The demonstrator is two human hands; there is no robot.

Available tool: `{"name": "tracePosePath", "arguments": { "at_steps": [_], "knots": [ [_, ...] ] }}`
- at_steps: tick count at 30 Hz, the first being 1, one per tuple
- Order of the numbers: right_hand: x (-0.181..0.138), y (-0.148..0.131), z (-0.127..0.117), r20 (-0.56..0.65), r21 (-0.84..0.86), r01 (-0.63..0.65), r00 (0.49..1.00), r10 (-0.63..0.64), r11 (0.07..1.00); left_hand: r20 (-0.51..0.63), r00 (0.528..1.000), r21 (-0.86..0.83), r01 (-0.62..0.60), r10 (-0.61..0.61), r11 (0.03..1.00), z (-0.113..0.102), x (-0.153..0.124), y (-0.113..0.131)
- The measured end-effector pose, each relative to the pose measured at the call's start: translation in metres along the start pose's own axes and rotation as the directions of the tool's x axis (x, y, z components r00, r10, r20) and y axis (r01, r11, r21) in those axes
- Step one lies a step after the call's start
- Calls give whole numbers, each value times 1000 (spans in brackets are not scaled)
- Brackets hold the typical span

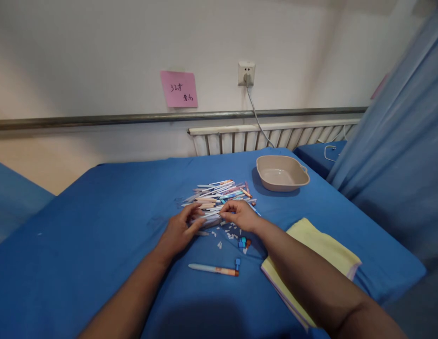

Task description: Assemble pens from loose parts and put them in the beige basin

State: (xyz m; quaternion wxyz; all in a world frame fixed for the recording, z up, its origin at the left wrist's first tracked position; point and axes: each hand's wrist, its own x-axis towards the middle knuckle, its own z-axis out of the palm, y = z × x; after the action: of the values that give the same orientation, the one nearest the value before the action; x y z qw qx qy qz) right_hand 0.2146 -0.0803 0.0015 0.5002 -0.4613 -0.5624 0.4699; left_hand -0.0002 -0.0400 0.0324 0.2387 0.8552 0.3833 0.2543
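Observation:
A pile of pen parts [222, 189], with thin white sticks, clear tubes and coloured barrels, lies loosely on the blue sheet. My left hand [178, 231] is at its near left side, thumb and fingers curled around a thin pale stick among the pieces. Close beside it, my right hand [242, 214] pinches at the stick's right end; the fingertips hide what exactly is between them. Small white pieces [233, 233] are scattered just below my hands. Blue and orange clips [242, 242] sit nearby. An assembled-looking pen [213, 269] lies nearer to me, a blue clip [237, 264] at its right end.
A beige plastic basin [282, 174] stands at the back right of the blue-covered bed [116, 226]. A folded yellow cloth [317, 245] lies under my right forearm. Behind are a radiator [236, 141], a rail and a plugged-in socket [246, 74]. A blue curtain [398, 117] hangs at right.

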Motion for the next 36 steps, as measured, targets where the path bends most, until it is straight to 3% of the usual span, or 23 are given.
{"name": "tracePosePath", "arguments": {
  "at_steps": [3, 9, 15, 21, 25, 28, 31, 36],
  "knots": [
    [2, 0, -2, -66, 10, 5, 998, -5, 1000, -34, 997, -10, -73, 72, 997, 0, 0, 1],
    [2, -1, -1, -78, 57, 24, 997, -19, 998, 19, 991, 12, 132, -132, 991, -2, 0, 3],
    [3, 0, -2, -76, 115, 36, 997, -28, 993, -44, 998, -14, -43, 42, 999, 0, 1, 1],
    [1, -2, -1, -31, 112, 68, 997, -65, 991, -25, 988, 7, 150, -150, 989, -4, 2, 7],
    [1, -3, -1, -39, 115, 57, 998, -53, 992, -49, 976, -65, 209, -212, 976, -5, 2, 5],
    [2, -3, -2, -74, 133, 48, 997, -38, 990, -88, 990, -136, 100, -113, 986, -2, 1, 2],
    [3, -3, -1, -65, 181, 17, 998, -5, 983, -83, 996, -91, -39, 31, 995, 2, 1, 1],
    [1, -2, 0, -76, 305, -85, 991, 114, 948, -134, 990, 1, -51, 51, 999, 3, 1, -1]
  ]
}}
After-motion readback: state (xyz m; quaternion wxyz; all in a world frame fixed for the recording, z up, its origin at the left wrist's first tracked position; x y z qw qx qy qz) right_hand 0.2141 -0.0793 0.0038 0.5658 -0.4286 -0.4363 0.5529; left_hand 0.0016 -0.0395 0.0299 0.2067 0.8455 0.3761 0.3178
